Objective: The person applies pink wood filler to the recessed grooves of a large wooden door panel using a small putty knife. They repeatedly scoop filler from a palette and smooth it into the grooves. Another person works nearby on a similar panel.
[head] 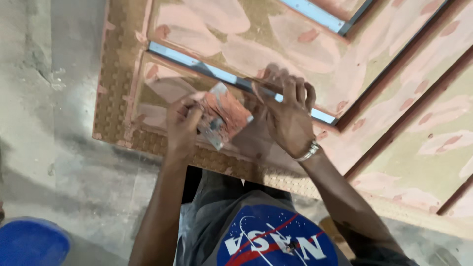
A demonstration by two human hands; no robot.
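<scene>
Blue tub point(32, 244) on grey concrete floor point(54, 123)

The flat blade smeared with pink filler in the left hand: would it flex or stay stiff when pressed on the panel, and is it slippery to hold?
The blade looks like thin flat metal, so probably light and slightly springy under pressure. Pink filler coats most of its face, so it may be slick or sticky. The left hand grips one edge, which suggests easy one-handed control.

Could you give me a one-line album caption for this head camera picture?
Left hand holds a flat metal scraper smeared with pinkish filler while right hand rests on a filler-patched carved wooden door panel.
</scene>
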